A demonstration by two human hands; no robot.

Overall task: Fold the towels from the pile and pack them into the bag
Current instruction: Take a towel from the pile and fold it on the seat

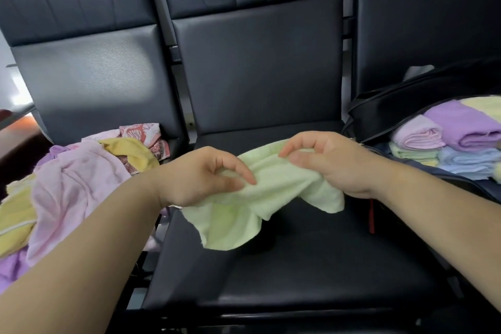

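Above dark seat [311,266], left hand [200,176] and right hand [328,160] pinch green towel [260,198].

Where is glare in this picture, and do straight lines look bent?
Head view: soft glare on the left chair backrest; the left edge is overexposed; chair edges bow from wide-angle distortion; the light green towel, pinched by the left hand and right hand, looks slightly soft.

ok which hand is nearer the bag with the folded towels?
Right. The right hand pinches the green towel just beside the bag; the left hand pinches the towel's other end, farther off, next to the pile.
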